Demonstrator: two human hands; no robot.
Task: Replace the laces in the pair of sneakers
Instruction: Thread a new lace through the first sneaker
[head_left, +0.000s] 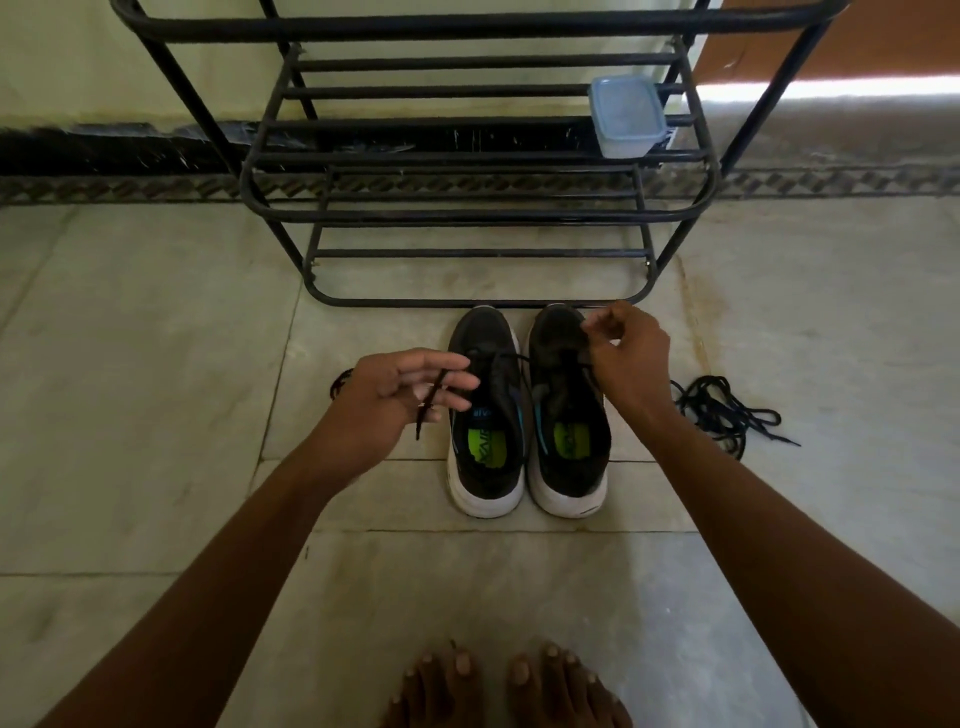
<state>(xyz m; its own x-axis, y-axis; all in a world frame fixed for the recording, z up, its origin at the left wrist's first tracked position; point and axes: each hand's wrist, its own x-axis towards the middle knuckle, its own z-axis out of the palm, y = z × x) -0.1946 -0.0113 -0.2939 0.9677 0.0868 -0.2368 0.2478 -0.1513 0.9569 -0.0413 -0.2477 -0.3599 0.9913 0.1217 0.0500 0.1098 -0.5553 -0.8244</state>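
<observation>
Two black sneakers with white soles stand side by side on the floor, toes toward the rack: the left sneaker (485, 415) and the right sneaker (569, 415). My left hand (395, 400) holds the end of a black lace (431, 402) between its fingers, beside the left sneaker. The lace runs from there across to the right sneaker's eyelets. My right hand (626, 353) is over the right sneaker's toe side, fingertips pinching the lace there. A loose pile of black laces (722, 410) lies on the floor to the right. Another dark lace (340, 384) peeks out behind my left hand.
A black metal shoe rack (467, 218) stands against the wall just beyond the sneakers. A clear plastic box with a blue lid (626, 117) sits on its right side. My bare feet (509, 686) are at the bottom edge. The floor is pale stone tile.
</observation>
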